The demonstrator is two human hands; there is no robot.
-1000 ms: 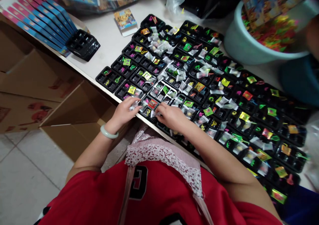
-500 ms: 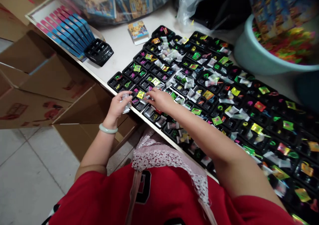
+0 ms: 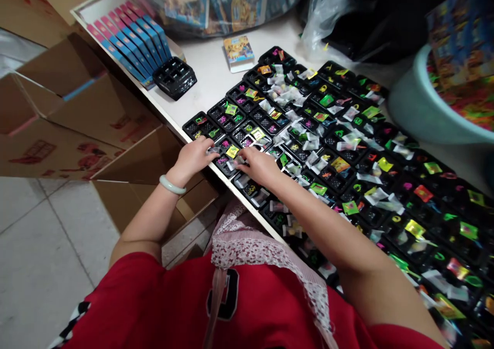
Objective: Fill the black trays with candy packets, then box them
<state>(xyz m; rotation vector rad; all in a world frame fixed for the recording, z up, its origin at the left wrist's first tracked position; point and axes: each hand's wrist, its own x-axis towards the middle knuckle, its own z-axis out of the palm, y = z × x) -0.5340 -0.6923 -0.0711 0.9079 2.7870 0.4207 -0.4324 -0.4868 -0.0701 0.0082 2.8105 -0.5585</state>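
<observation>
My left hand (image 3: 194, 158) is closed at the table's front edge, a small clear packet (image 3: 213, 151) showing at its fingertips. Its palm is turned away, so anything deeper in it is hidden. Beside it, my right hand (image 3: 259, 166) pinches another small whitish packet (image 3: 239, 160) low over a black compartment tray (image 3: 221, 167). A yellow foil sachet (image 3: 232, 151) and pink plastic pieces lie in that tray. Just beyond my left hand sits another black tray (image 3: 200, 124) with small green and yellow pieces in its compartments.
Rows of filled black trays (image 3: 339, 164) spread to the right. Stacked black trays (image 3: 175, 78) stand by blue-and-pink boxes (image 3: 131, 40) at the back left. A small printed box (image 3: 238, 53) lies behind. At right is a pale tub (image 3: 409, 107); cardboard cartons (image 3: 57, 127) stand on the floor.
The view has shifted, moving the table rightward in the picture. My left hand has moved forward to the near tray and turned palm down. My right hand stays over the trays.
</observation>
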